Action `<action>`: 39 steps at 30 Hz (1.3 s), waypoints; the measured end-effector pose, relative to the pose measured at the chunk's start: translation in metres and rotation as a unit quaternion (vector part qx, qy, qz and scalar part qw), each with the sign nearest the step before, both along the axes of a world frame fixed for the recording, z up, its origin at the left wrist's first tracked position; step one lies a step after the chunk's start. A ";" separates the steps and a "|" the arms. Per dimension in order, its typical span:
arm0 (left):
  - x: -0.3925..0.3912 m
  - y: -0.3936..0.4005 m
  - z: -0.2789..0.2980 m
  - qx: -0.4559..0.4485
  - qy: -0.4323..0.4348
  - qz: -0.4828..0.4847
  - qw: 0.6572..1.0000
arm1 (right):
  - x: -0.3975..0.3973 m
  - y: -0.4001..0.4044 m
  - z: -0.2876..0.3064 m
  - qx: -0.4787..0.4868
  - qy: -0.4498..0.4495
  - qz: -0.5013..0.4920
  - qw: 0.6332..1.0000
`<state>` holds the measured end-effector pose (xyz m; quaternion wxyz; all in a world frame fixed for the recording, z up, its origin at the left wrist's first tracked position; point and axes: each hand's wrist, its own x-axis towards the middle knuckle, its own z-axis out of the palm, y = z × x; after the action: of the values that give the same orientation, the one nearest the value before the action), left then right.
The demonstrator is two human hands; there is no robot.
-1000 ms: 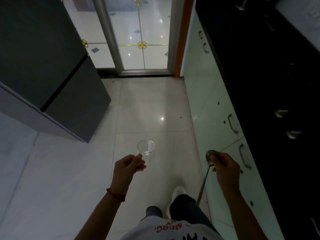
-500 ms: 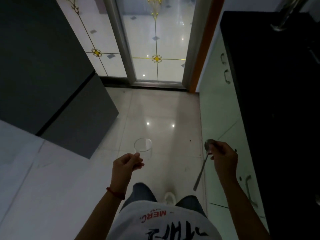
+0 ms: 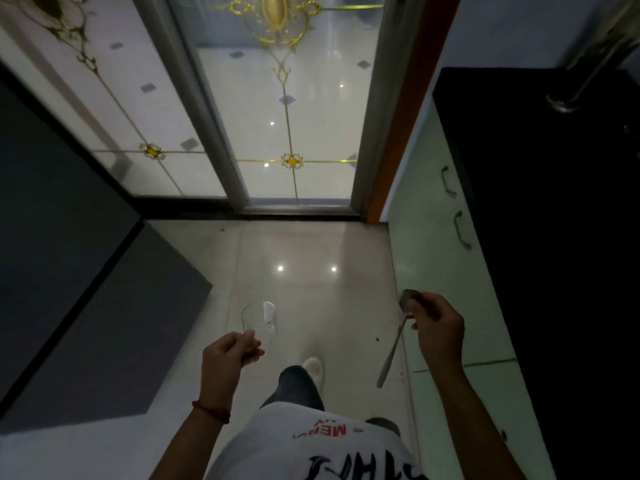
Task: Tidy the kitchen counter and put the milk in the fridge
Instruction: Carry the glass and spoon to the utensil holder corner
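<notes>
At the bottom centre of the frame, the person's left hand [image 3: 227, 355] is gripping a clear glass [image 3: 259, 322] at its lower edge with clenched fingers [image 3: 251, 344], while the right hand [image 3: 440, 329] is pinching a metal spoon [image 3: 394, 341] near its bowl, handle hanging downward. Further up, the dark fridge [image 3: 69, 271] is filling the left side and the black worktop [image 3: 554, 237] is running along the right edge, with glass doors [image 3: 291, 116] standing at the top; no milk is showing.

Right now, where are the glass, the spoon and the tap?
glass [image 3: 260, 318], head view, clear side wall.
spoon [image 3: 390, 355], head view, middle of handle.
tap [image 3: 588, 60], head view, metal stem.
</notes>
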<state>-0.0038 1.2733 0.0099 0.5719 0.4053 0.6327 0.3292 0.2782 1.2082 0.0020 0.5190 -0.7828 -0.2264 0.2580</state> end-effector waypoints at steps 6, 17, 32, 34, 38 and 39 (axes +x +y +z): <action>0.094 0.132 0.030 0.031 -0.031 -0.122 0.992 | 0.042 0.063 0.019 0.024 0.013 -0.055 0.998; 0.271 0.257 0.029 0.060 -0.043 -0.216 0.974 | 0.182 0.170 0.011 0.011 -0.015 -0.148 0.989; 0.440 0.383 0.032 0.020 -0.056 -0.317 0.947 | 0.336 0.291 0.045 0.038 -0.008 -0.248 0.968; 0.473 0.407 0.032 0.013 -0.065 -0.370 0.927 | 0.353 0.301 0.045 0.032 -0.016 -0.290 0.956; 0.542 0.455 0.034 -0.015 -0.083 -0.468 0.879 | 0.384 0.321 0.049 0.029 -0.024 -0.369 0.929; 0.558 0.466 0.037 -0.012 -0.085 -0.499 0.862 | 0.391 0.326 0.052 0.035 -0.019 -0.385 0.922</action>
<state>0.5544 1.7395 0.0471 0.7162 0.6304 0.2984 0.0255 0.6688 1.5347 0.0540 0.6006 -0.7961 0.0734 0.0152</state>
